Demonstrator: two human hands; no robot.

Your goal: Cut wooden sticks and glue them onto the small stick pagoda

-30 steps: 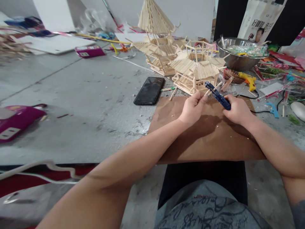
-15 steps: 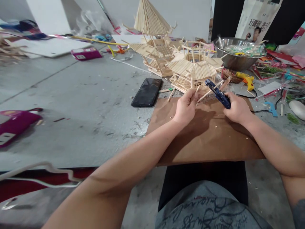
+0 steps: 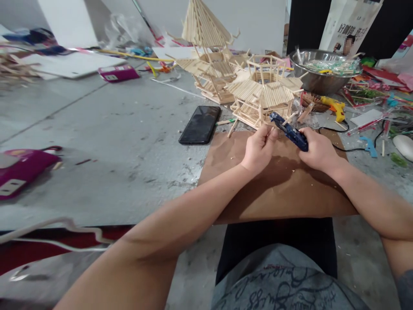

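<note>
My right hand (image 3: 318,148) is wrapped round a dark blue hand cutter (image 3: 292,134), its head pointing up and to the left. A thin wooden stick (image 3: 291,117) shows just beyond the cutter, partly hidden by it. Close to the cutter's head, my left hand (image 3: 260,146) pinches with thumb and fingers at the stick's near end; little of that end is visible. Both hands are above a brown board (image 3: 280,198). Right behind them stands a low stick-built pavilion (image 3: 264,92) with a slatted roof.
A taller stick tower (image 3: 208,51) rises behind the pavilion. A black phone (image 3: 200,125) lies left of the board. To the right are a yellow glue gun (image 3: 337,107), a blue piece (image 3: 369,146) and a steel bowl (image 3: 297,64). Purple power strips (image 3: 118,73) rest at left.
My hands have come closer together: the left has shifted right, and the right, with the cutter, slightly left. Less of the stick shows between them now.
</note>
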